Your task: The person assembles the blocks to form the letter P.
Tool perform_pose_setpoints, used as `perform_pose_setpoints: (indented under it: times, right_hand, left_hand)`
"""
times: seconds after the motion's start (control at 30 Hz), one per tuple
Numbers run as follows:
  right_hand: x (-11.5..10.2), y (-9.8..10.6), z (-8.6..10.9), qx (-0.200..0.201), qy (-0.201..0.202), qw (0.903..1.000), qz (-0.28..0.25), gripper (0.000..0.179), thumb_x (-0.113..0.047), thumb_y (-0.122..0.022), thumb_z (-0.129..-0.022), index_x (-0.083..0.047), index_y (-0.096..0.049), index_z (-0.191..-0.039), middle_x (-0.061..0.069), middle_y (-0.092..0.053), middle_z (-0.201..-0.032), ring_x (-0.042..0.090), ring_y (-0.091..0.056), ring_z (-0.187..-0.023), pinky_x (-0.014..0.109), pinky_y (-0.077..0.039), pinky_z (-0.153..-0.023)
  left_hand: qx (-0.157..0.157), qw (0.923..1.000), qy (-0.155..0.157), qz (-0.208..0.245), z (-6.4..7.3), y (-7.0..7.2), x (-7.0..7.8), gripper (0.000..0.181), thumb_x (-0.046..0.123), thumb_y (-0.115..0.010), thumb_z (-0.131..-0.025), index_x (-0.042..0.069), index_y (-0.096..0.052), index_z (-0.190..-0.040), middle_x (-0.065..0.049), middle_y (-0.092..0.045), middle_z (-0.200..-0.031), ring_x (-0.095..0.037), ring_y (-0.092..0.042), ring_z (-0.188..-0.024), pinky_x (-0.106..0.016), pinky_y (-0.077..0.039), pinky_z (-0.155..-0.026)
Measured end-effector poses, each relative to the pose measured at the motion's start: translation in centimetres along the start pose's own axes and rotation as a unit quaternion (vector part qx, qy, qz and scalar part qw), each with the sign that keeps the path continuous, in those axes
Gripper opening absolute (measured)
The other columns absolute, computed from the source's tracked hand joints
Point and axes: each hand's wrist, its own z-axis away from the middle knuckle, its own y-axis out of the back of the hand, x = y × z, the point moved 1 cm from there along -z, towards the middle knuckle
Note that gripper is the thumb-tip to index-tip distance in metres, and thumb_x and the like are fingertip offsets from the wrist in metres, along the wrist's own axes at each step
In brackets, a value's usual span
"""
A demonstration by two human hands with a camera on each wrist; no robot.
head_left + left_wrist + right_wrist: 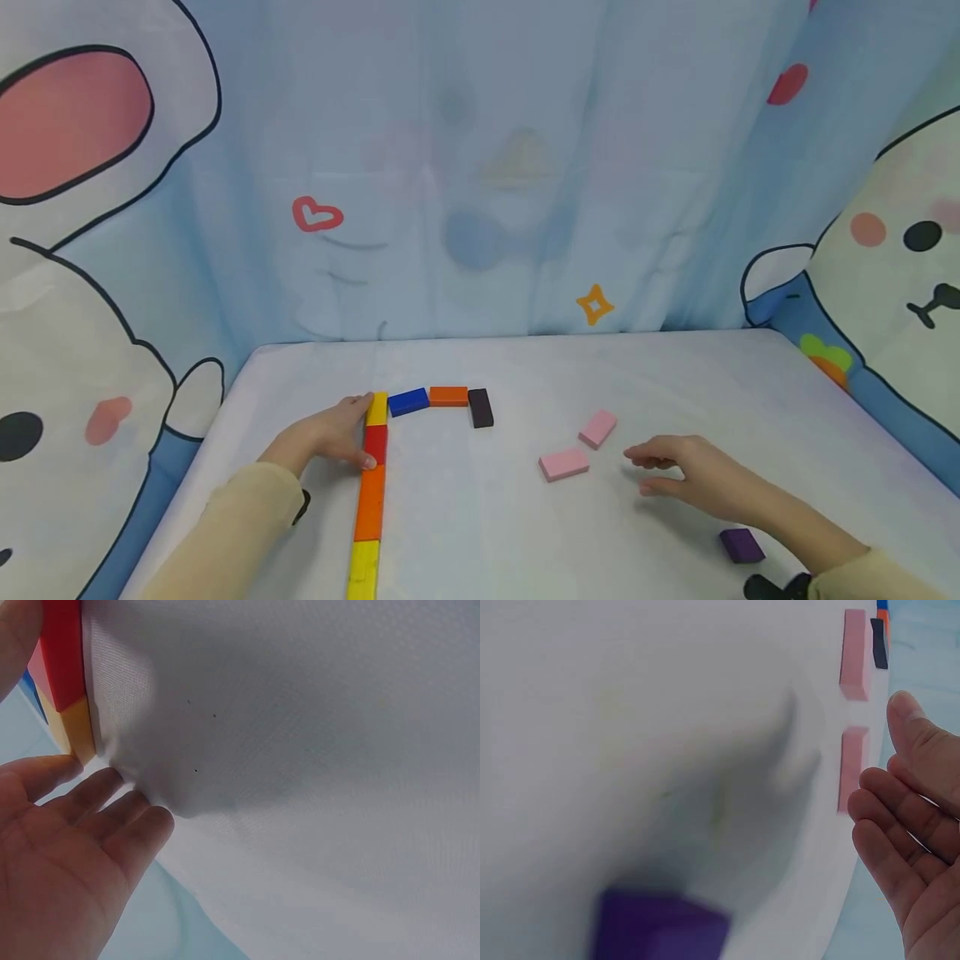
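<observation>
My left hand (324, 435) is at the far end of a line of blocks. Its fingertips touch the yellow block (377, 409) and its thumb lies at the red block (376, 443). In the left wrist view the fingers (124, 847) look fairly straight beside the yellow block (75, 729). Nearer follow an orange block (370, 502) and another yellow block (363, 569). My right hand (697, 477) holds nothing, its fingers loosely bent, to the right of two pink blocks (564, 464). A purple block (742, 546) lies below the right wrist.
From the line's far end, a blue block (408, 402), an orange block (448, 397) and a black block (481, 408) extend rightward. All lie on a white-covered table (465, 517). A blue patterned curtain (480, 167) hangs behind its far edge.
</observation>
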Motion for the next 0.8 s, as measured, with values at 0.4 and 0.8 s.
perform_pose_setpoints:
  times: [0.4,0.8]
  right_hand:
    - [4.7,-0.7,6.6,0.017,-0.113,0.9935,0.001,0.049,-0.033,-0.079,-0.087,-0.006,-0.069,-0.127,0.005,-0.075,-0.118,0.025,-0.072,-0.104,0.041,-0.062,-0.086]
    - [6.5,-2.1,10.0,0.01,-0.204,0.9788,-0.014,0.06,-0.036,-0.081,-0.085,0.001,-0.066,-0.13,0.017,-0.072,-0.122,0.034,-0.069,-0.11,0.049,-0.061,-0.089]
  left_hand:
    - [0.003,1.0,-0.005,-0.003,0.4,0.5,-0.3,0.103,0.027,-0.085,-0.083,-0.001,-0.023,-0.16,-0.028,-0.03,-0.163,-0.046,-0.033,-0.148,-0.063,-0.036,-0.118]
    - [-0.001,1.0,-0.005,-0.003,0.4,0.1,0.2,0.103,0.026,-0.086,-0.082,0.0,-0.024,-0.16,-0.028,-0.03,-0.162,-0.045,-0.033,-0.148,-0.062,-0.038,-0.117]
